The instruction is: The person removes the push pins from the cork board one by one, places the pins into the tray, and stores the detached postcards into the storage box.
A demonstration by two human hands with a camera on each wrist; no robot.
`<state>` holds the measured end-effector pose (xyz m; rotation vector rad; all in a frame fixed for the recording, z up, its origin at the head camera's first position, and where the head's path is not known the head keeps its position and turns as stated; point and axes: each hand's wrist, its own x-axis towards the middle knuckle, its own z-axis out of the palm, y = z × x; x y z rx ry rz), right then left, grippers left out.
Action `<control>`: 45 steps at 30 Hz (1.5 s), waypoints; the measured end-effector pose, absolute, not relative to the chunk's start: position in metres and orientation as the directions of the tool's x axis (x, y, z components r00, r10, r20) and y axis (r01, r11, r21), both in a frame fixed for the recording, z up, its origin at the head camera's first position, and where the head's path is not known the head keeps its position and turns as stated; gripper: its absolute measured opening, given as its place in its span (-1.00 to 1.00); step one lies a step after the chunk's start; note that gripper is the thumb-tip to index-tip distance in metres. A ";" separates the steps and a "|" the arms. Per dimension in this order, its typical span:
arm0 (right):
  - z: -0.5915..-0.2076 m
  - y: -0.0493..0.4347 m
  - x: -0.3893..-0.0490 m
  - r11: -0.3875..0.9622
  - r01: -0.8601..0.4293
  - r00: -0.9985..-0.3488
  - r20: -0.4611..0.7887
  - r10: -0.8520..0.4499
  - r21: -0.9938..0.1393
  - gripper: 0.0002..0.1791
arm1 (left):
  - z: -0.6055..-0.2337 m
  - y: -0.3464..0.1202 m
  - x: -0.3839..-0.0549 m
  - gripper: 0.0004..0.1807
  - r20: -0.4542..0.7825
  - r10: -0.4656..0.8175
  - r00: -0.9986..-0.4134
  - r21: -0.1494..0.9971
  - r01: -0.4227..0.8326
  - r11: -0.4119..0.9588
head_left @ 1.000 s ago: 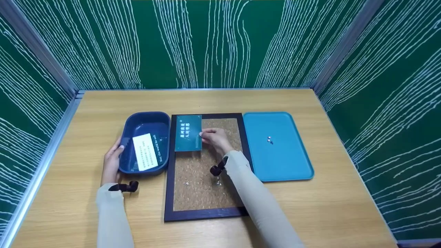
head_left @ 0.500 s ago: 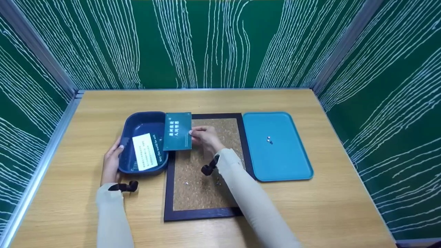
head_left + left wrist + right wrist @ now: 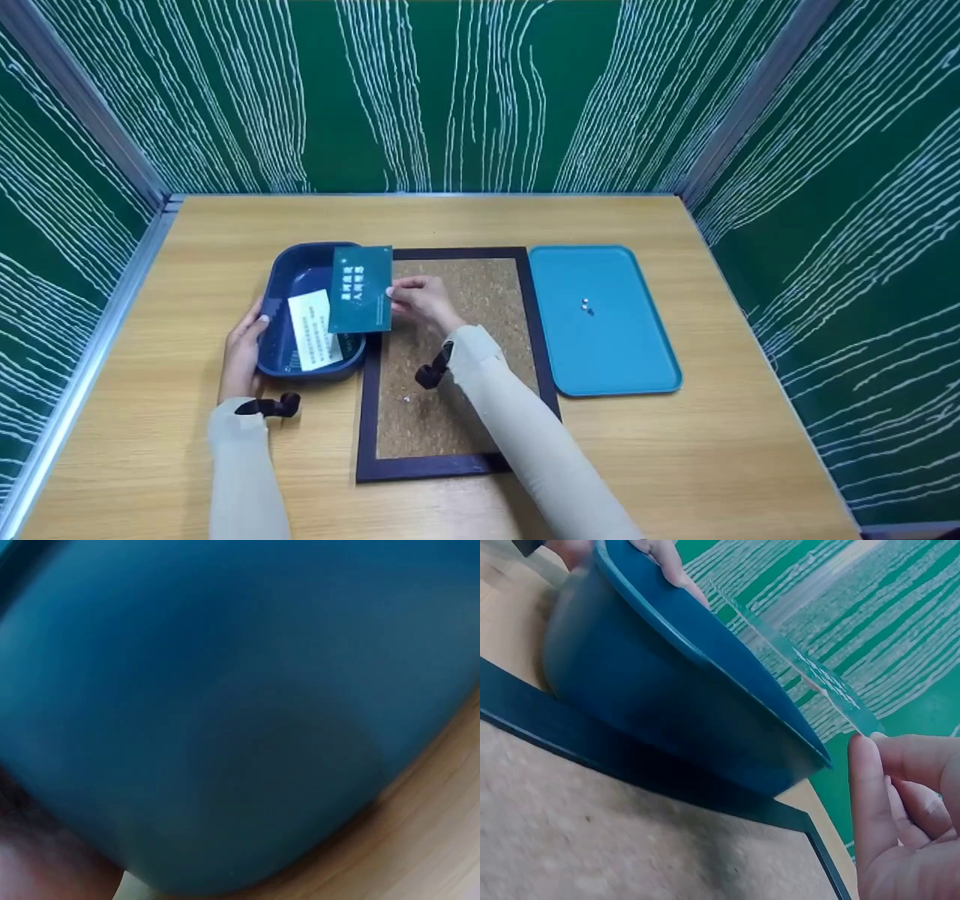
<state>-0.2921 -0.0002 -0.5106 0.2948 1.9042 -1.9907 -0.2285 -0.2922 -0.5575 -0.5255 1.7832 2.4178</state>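
My right hand (image 3: 421, 301) pinches the right edge of a dark green card (image 3: 361, 289) with white characters, between thumb and fingers. The card hangs over the right side of a navy blue plastic basin (image 3: 300, 271). Seen from the right wrist, this card (image 3: 810, 669) is nearly edge-on above the basin's rim (image 3: 694, 654). My left hand (image 3: 241, 346) holds the basin at its left side, thumb over the rim. Inside lies a white printed card (image 3: 309, 330), partly covered by the green one. In the left wrist view the basin wall (image 3: 225, 690) fills most of the picture.
A cork board (image 3: 420, 427) in a dark frame lies right of the basin, with tiny shiny bits on it. Beyond it sits a light blue tray (image 3: 615, 345) bearing several small pins (image 3: 586, 306). Green walls with white lines enclose the wooden table (image 3: 750, 450).
My right hand has carried the green card leftward, from above the cork board to over the basin. My left hand and the basin stay in place.
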 end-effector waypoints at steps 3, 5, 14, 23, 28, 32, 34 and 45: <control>-0.510 -0.010 -0.289 -0.010 0.395 -0.913 -0.391 -0.117 -0.919 -0.85 | -0.557 -0.293 -0.228 -0.47 -0.330 -0.131 -0.935 0.910 -0.278 -0.308; -0.510 -0.017 -0.287 -0.032 0.394 -0.914 -0.388 -0.122 -0.918 -0.85 | -0.557 -0.293 -0.228 -0.47 -0.328 -0.134 -0.935 0.914 -0.278 -0.294; -0.510 -0.042 -0.282 -0.107 0.372 -0.923 -0.355 -0.148 -0.922 -0.83 | -0.557 -0.296 -0.229 -0.48 -0.345 -0.149 -0.927 0.917 -0.300 -0.262; -0.514 -0.050 -0.279 -0.090 0.392 -0.916 -0.380 -0.128 -0.915 -0.90 | -0.557 -0.295 -0.229 -0.47 -0.347 -0.134 -0.928 0.915 -0.303 -0.265; -0.515 -0.055 -0.277 -0.076 0.392 -0.917 -0.383 -0.112 -0.917 -0.91 | -0.557 -0.294 -0.229 -0.47 -0.328 -0.140 -0.934 0.922 -0.284 -0.262; -0.515 -0.060 -0.276 -0.069 0.383 -0.922 -0.376 -0.097 -0.921 -0.91 | -0.557 -0.292 -0.228 -0.47 -0.329 -0.141 -0.934 0.924 -0.288 -0.251; -0.516 -0.063 -0.275 -0.062 0.375 -0.925 -0.369 -0.091 -0.925 -0.91 | -0.557 -0.292 -0.229 -0.47 -0.330 -0.139 -0.934 0.924 -0.290 -0.248; -0.516 -0.076 -0.274 0.030 0.321 -0.946 -0.322 -0.039 -0.947 -0.94 | -0.556 -0.293 -0.230 -0.47 -0.349 -0.143 -0.926 0.924 -0.315 -0.216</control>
